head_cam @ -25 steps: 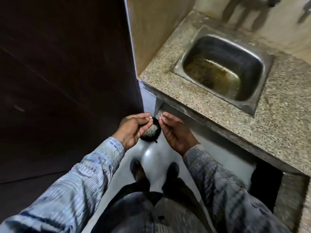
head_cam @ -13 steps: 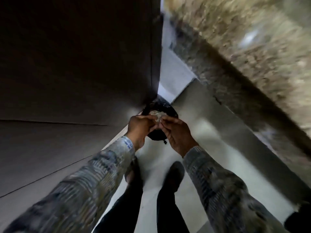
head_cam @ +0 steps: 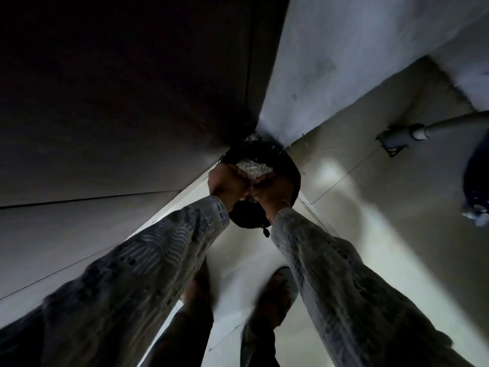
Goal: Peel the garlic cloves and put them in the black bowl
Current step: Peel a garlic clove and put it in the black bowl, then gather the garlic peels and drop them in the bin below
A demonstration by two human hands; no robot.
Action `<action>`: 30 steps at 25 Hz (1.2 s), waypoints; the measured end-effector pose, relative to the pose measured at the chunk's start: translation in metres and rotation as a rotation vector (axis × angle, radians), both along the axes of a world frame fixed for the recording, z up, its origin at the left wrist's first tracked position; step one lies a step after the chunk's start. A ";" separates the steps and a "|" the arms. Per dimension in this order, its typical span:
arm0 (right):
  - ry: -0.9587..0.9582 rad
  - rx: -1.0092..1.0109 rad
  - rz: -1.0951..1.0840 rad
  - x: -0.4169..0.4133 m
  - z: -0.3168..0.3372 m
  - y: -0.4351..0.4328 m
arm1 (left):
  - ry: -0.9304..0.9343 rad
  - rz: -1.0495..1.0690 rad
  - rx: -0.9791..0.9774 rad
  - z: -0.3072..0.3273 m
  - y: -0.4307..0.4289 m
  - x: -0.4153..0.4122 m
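Observation:
A round black container [head_cam: 292,165] stands on the floor in a corner, with a heap of pale garlic skins [head_cam: 254,167] inside it. My left hand [head_cam: 228,182] and my right hand [head_cam: 274,193] meet just above its near side. Their fingers are curled and pinched together on a small garlic clove, which the fingers almost wholly hide. Both patterned sleeves reach down from the bottom of the view. The image is dim and blurred.
A dark cabinet side [head_cam: 132,88] rises on the left and a pale wall [head_cam: 357,62] on the right of the corner. A grey pipe [head_cam: 415,131] and a dark blue object [head_cam: 477,178] lie at the right. My feet [head_cam: 275,295] stand on the tiled floor.
The view has swung down from the granite counter and steel sink to the floor corner. Both hands, still pinched together, have dropped close over the black container.

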State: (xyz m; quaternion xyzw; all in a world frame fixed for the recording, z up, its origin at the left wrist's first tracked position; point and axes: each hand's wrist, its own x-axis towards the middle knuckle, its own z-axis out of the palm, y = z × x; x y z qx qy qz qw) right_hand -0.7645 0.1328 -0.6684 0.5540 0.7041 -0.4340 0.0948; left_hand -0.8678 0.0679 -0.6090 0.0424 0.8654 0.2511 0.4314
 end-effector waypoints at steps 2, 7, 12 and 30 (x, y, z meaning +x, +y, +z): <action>0.074 0.003 0.007 0.000 0.013 0.004 | 0.133 -0.197 -0.063 0.020 0.003 -0.003; 0.056 -0.276 0.213 -0.009 0.077 0.005 | 0.177 -0.416 0.148 0.055 -0.009 -0.001; 0.191 -0.151 0.189 0.002 0.175 0.001 | 0.260 -0.421 0.350 0.139 -0.034 0.002; 0.369 0.317 0.046 0.143 0.668 -0.060 | 0.304 -0.698 0.679 0.586 -0.055 0.050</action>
